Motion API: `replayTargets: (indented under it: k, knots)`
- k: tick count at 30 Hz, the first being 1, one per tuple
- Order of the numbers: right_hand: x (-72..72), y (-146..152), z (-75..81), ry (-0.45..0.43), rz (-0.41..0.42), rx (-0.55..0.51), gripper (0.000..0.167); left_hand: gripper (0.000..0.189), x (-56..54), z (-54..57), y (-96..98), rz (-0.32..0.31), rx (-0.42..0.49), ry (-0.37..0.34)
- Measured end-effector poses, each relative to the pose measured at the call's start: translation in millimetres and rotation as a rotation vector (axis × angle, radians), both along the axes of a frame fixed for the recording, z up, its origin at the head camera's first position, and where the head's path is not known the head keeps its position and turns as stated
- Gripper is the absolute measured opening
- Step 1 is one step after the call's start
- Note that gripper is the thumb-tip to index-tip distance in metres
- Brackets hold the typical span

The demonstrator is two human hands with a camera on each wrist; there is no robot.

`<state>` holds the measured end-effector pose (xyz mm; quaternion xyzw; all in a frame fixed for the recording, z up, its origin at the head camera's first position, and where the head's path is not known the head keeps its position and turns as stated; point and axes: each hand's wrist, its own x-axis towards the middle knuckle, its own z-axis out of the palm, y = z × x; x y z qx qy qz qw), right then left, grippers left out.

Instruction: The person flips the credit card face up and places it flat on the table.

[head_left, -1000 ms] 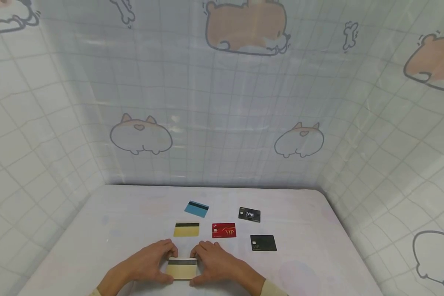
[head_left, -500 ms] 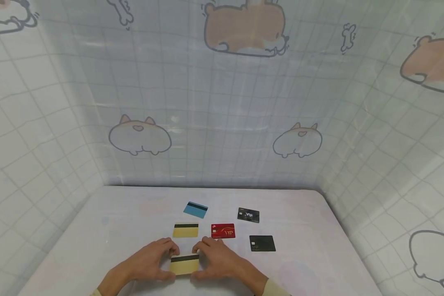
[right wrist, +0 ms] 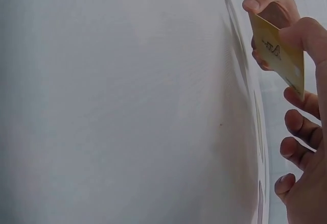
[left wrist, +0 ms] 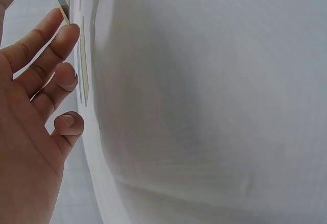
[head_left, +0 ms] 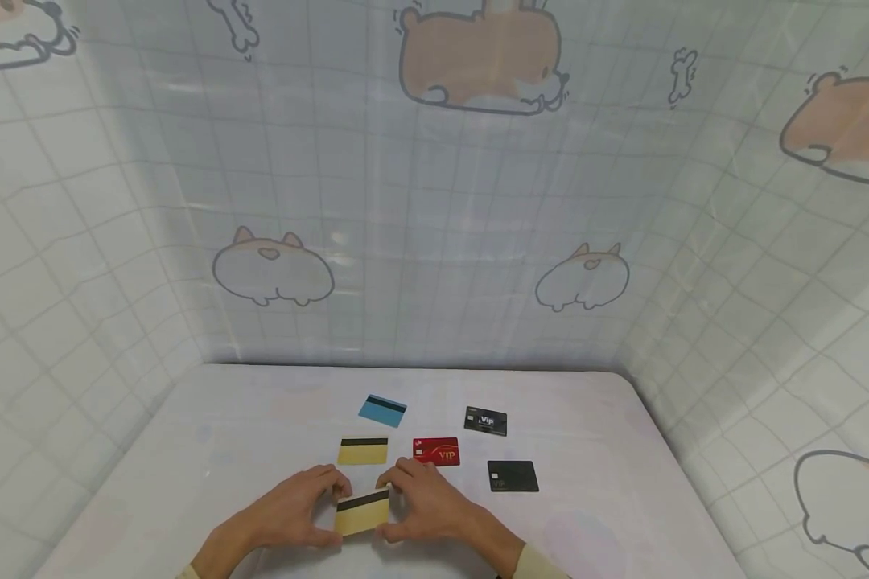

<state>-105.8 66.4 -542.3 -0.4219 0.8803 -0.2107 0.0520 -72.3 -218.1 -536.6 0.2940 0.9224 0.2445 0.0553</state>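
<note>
A gold card (head_left: 363,516) with a dark stripe is tilted between both hands, its right side higher in the head view. My left hand (head_left: 295,508) pinches its left edge by the corners, thumb below and fingertips above. At the opposite edge my right hand (head_left: 431,507) grips it between thumb and index finger. In the right wrist view the card's other face (right wrist: 276,48) shows dark script lettering. The left wrist view catches only the card's striped edge (left wrist: 60,2) beyond the left fingertips. Just beyond the hands lies a second gold card (head_left: 363,451).
On the white table (head_left: 601,515) lie a blue card (head_left: 383,411), a red VIP card (head_left: 437,452), a black Vip card (head_left: 486,421) and a plain dark card (head_left: 512,476). Sheets with a grid and dog drawings (head_left: 275,269) enclose the table's back and sides.
The held gold card has risen slightly away from the person and tilted, right side up. Both hands keep nearly the same place. The other cards stay put.
</note>
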Motion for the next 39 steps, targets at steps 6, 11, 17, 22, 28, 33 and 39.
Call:
replayTargets:
  k: [6, 11, 17, 22, 28, 33, 39]
  knots:
    - [1.1, 0.7, 5.1, -0.02, -0.02, -0.065, 0.049, 0.051, -2.3, -0.8, 3.8, -0.001, 0.005, 0.003]
    - [1.8, 1.4, 7.8, -0.044, -0.033, -0.098, 0.048, 0.054, -3.3, -0.2, 7.0, 0.001, 0.007, -0.016]
    - [2.8, 2.6, 10.6, -0.083, -0.046, -0.135, 0.047, 0.055, -3.3, 0.5, 9.6, 0.008, -0.001, -0.018]
    - [3.0, 2.0, 9.6, -0.091, -0.036, -0.157, 0.048, 0.055, -2.1, 1.2, 10.6, 0.011, 0.006, -0.016]
    - [2.2, 0.7, 8.6, -0.093, -0.031, -0.16, 0.049, 0.055, -0.1, 3.3, 11.3, 0.016, 0.018, -0.016]
    - [2.6, -3.0, 6.7, -0.101, -0.025, -0.158, 0.053, 0.052, -0.3, 3.8, 13.4, 0.001, 0.052, -0.024]
    - [6.4, -6.9, 8.1, -0.081, -0.011, -0.141, 0.053, 0.051, 0.4, 3.5, 17.8, 0.005, 0.044, -0.084]
